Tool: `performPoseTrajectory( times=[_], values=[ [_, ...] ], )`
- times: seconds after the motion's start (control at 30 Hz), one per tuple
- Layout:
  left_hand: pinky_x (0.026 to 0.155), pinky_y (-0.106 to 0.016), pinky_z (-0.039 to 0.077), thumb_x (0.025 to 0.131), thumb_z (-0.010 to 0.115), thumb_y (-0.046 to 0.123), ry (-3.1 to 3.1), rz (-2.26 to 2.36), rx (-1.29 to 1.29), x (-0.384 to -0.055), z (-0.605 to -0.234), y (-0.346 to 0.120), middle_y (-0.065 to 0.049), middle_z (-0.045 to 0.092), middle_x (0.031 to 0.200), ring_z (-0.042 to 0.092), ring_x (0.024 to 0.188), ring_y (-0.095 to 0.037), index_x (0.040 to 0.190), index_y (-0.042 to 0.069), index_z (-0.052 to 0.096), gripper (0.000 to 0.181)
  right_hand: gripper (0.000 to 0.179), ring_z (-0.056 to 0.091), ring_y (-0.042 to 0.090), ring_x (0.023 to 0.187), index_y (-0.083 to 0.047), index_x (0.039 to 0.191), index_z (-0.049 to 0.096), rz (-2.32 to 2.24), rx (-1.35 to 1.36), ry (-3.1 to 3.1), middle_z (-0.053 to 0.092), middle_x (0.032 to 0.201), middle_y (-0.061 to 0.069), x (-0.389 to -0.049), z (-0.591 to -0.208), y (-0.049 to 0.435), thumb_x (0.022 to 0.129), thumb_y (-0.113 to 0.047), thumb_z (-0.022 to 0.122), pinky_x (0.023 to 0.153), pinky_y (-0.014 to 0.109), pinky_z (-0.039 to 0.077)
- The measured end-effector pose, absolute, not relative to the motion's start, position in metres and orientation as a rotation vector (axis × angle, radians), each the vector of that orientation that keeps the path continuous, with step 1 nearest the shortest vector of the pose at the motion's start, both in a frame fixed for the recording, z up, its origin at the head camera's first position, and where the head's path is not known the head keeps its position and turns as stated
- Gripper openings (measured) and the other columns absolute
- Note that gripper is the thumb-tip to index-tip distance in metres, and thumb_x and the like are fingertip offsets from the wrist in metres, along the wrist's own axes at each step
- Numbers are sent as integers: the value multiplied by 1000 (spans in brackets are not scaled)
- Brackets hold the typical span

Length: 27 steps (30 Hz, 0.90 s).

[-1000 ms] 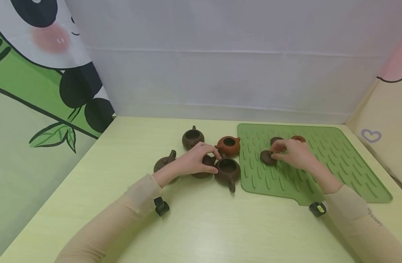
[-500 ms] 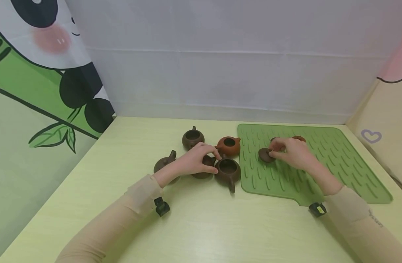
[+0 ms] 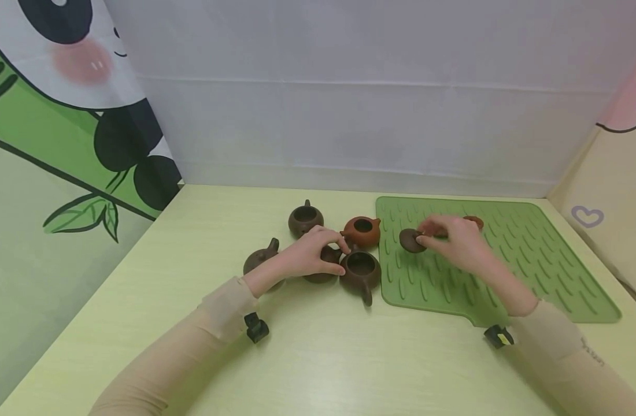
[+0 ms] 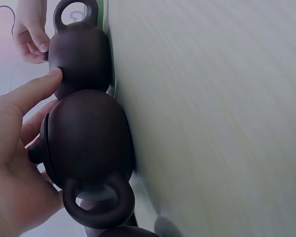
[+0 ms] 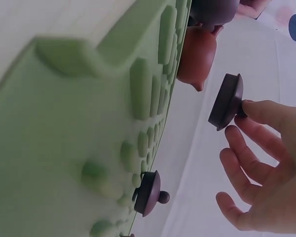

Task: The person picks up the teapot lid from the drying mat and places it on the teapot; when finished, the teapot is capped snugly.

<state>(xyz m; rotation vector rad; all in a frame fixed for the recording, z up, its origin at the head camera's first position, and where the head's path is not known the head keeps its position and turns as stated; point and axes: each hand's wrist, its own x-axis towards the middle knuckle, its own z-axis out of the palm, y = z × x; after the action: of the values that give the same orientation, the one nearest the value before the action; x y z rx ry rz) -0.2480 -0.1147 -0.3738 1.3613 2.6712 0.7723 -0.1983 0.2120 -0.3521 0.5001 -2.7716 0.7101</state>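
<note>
My right hand [image 3: 455, 240] pinches a dark brown teapot lid [image 3: 411, 241] by its knob, thumb against fingers. In the right wrist view the lid [image 5: 226, 102] is raised and tilted, its other fingers spread loosely below. My left hand [image 3: 310, 254] arches over a lidded dark teapot [image 4: 91, 138] and holds the lidless dark teapot [image 3: 361, 268] beside it, its thumb at the rim and index finger near the spout. An orange lidless teapot [image 3: 362, 231] stands just behind.
Another dark lidless teapot [image 3: 305, 219] stands at the back, and a lidded one [image 3: 259, 259] at the left. On the green ridged mat [image 3: 547, 271] lie an orange lid [image 3: 473, 221] and another dark lid [image 5: 148, 193]. A white backdrop [image 3: 349, 133] rises behind.
My right hand has lifted the dark lid off the mat and carried it slightly left, towards the teapots. The left hand and the teapots have kept their places.
</note>
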Motion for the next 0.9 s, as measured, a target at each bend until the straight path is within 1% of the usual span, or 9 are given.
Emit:
performPoseTrajectory(
  times=[0.17,0.27,0.5,0.73,0.9],
  values=[
    [107,-44,36,81,82,30,2671,778,1350,-248,-374,-115,6,71,114,50,121,-24,107,19,68,31,16,72,32,96,-8,104,70,766,515,-2709,75,99,10,-195,-352,204,93,-19,69,88,54,54],
    [107,-43,35,81,82,30,2668,779,1355,-248,-374,-115,6,71,113,50,121,-22,107,19,68,31,15,72,31,96,-8,103,70,781,519,-2673,75,98,10,-194,-352,198,92,-19,70,87,54,54],
    [107,-42,35,81,82,30,2666,785,1362,-248,-375,-115,6,71,112,51,121,-21,107,18,68,32,12,68,27,95,-10,100,72,781,543,-2584,75,97,8,-189,-355,189,90,-18,72,86,51,53],
    [107,-42,35,81,82,30,2669,787,1367,-249,-376,-114,6,72,111,52,120,-21,106,18,68,31,12,66,24,94,-11,100,72,843,584,-2503,74,95,6,-183,-356,180,89,-15,74,89,46,48],
    [107,-42,35,81,82,29,2663,796,1352,-248,-373,-114,6,72,112,52,119,-20,106,18,69,31,13,67,21,93,-12,101,73,870,607,-2471,74,95,4,-179,-355,172,88,-15,75,85,42,51]
  ],
)
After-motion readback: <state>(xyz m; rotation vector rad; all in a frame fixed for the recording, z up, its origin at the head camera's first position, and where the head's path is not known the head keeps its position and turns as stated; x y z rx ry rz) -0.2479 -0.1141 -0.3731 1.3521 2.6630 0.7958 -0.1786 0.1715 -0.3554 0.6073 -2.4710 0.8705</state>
